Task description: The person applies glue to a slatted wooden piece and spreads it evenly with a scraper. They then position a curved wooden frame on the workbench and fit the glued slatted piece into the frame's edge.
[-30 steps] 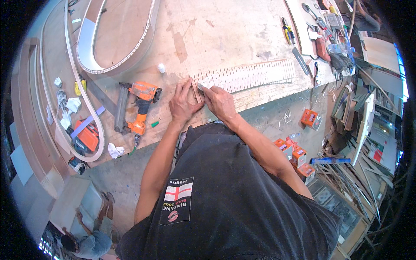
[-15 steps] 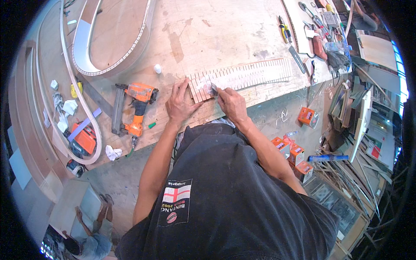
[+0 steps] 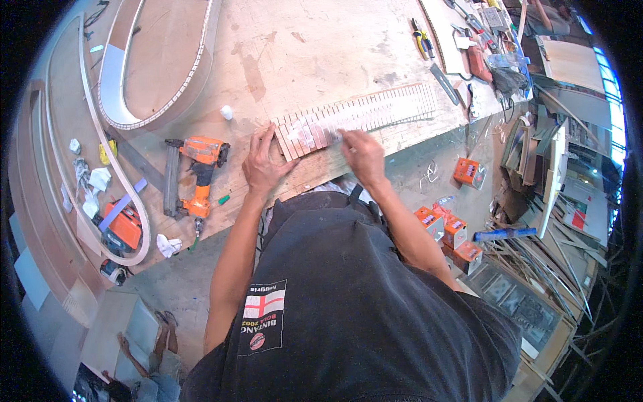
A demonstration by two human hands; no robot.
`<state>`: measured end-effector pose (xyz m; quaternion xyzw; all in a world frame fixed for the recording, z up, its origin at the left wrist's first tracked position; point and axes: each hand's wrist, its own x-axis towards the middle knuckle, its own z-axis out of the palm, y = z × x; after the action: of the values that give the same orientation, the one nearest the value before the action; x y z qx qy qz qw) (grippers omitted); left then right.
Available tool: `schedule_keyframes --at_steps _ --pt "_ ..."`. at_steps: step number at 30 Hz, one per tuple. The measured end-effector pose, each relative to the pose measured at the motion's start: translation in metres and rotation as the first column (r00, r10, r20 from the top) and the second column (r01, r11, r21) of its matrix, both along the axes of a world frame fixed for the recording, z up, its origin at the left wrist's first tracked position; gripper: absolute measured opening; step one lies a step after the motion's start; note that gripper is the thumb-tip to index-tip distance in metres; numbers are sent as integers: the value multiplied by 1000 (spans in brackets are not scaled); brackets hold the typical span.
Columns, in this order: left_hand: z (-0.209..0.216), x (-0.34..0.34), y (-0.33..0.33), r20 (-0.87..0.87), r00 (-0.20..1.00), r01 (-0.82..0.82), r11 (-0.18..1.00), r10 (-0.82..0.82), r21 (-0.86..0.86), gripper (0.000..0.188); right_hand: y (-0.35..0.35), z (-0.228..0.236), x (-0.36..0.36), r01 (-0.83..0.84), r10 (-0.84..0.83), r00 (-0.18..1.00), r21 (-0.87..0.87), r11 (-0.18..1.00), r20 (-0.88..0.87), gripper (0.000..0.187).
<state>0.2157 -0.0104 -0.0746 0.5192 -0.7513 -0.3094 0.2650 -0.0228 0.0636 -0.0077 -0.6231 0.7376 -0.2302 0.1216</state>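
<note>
A long wooden strip (image 3: 375, 115) cut with many cross slots lies near the table's front edge, with whitish smears over its left part. Against its left end rests my left hand (image 3: 263, 166), fingers stretched out and thumb spread along the front edge, bracing the corner. My right hand (image 3: 365, 157) is closed around a small flat metal blade (image 3: 339, 136), held over the front middle of the strip. Motion blurs this hand and blade, so the blade's exact kind and whether it touches the wood cannot be told.
An orange nail gun (image 3: 197, 174) lies left of my left hand, a green piece (image 3: 223, 199) beside it. Curved slotted frames (image 3: 151, 120) stand at the left. Pliers (image 3: 422, 40) and mixed tools lie far right. Orange boxes (image 3: 453, 231) sit on the floor; another person (image 3: 157, 365) is lower left.
My right hand has moved slightly right along the strip with the blade. My left hand stays at the strip's end. The whole view has shifted a little.
</note>
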Motion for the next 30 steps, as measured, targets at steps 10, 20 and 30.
schedule_keyframes --at_steps 10,20,30 --pt "0 1 -2 4 1000 14 999 -14 44 101 41 -33 -28 -66 43 962 -75 995 -269 35" --pt "-2 -1 -1 -22 1000 17 999 -18 -47 104 6 -34 -6 72 -71 988 0 997 -139 21" --pt "0 -4 -1 -71 996 -50 998 49 -22 107 -1 -19 22 -60 61 998 -22 998 15 19"
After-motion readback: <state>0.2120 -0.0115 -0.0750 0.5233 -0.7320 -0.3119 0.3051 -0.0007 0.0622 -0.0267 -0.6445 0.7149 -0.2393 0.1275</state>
